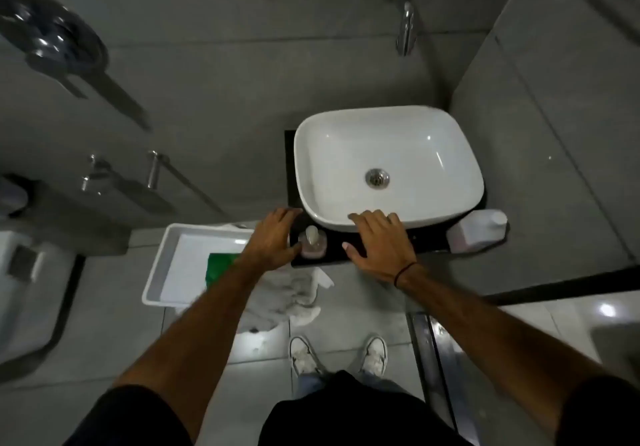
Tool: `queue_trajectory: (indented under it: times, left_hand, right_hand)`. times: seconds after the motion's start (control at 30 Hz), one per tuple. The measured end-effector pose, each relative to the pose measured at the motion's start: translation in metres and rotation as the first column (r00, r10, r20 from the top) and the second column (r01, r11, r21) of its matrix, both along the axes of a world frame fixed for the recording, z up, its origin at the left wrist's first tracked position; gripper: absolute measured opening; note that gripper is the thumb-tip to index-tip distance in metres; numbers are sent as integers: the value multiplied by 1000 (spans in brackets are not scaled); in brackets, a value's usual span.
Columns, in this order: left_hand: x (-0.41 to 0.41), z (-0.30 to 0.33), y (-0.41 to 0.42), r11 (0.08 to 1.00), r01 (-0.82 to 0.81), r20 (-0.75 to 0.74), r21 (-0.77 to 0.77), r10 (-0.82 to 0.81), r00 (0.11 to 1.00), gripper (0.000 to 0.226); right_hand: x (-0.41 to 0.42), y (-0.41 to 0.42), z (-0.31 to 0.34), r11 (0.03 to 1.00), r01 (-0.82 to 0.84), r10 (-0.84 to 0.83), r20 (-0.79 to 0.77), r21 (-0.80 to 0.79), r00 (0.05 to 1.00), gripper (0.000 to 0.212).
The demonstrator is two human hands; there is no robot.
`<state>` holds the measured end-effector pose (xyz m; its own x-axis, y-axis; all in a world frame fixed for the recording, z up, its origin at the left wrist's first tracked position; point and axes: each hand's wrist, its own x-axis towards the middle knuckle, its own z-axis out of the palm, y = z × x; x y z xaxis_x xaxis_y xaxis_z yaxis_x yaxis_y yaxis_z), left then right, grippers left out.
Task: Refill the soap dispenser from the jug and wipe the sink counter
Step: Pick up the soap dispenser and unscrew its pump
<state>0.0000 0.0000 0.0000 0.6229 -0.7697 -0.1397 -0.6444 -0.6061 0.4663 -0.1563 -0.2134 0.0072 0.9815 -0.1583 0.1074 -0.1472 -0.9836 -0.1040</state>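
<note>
- The white basin [388, 165] sits on the dark counter [341, 246] in front of me, empty, with a metal drain [377, 178] in its middle and a tap [406, 30] on the wall above it.
- A white tray [162, 272] lies lower down to my left, off the counter's edge; in it I see a green thing [221, 267], partly hidden by my left forearm.
- A pale cloth [287, 298] lies crumpled, draped partly over the tray's near right corner.
- The jug [476, 232], white and lying on its side, rests at the right end of the counter, just beside the basin's corner and well apart from my hands. I cannot tell what is in it.
- My right hand [379, 243] is spread flat over the counter's front strip, fingertips at the basin's near rim, grip released and holding nothing.
- My left hand [275, 238] is just left of the dispenser, fingers loosely extended, grip released; I cannot tell whether the thumb touches the bottle.
- The dispenser [312, 243] stands upright on the counter between my hands, clear, with pinkish soap low in it and a pale pump on top.
</note>
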Motion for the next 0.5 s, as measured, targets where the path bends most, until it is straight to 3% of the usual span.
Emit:
queue_trajectory:
  times: [0.1, 0.23, 0.33, 0.5]
  left_hand:
    - [-10, -15, -8, 996, -21, -114, -92, 11, 993, 55]
    - [-17, -30, -16, 981, -94, -136, -169, 71, 988, 37]
    - [-14, -36, -18, 971, -119, -158, -207, 86, 984, 31]
    - [-13, -33, -13, 949, -112, -178, -294, 61, 982, 22]
  right_hand:
    - [-7, 24, -32, 972, 72, -57, -69, 225, 996, 53]
    - [7, 49, -60, 809, 324, -194, -297, 491, 935, 81]
    - [27, 64, -70, 689, 376, -228, -308, 620, 924, 94]
    - [43, 79, -72, 573, 422, -398, -212, 702, 893, 67]
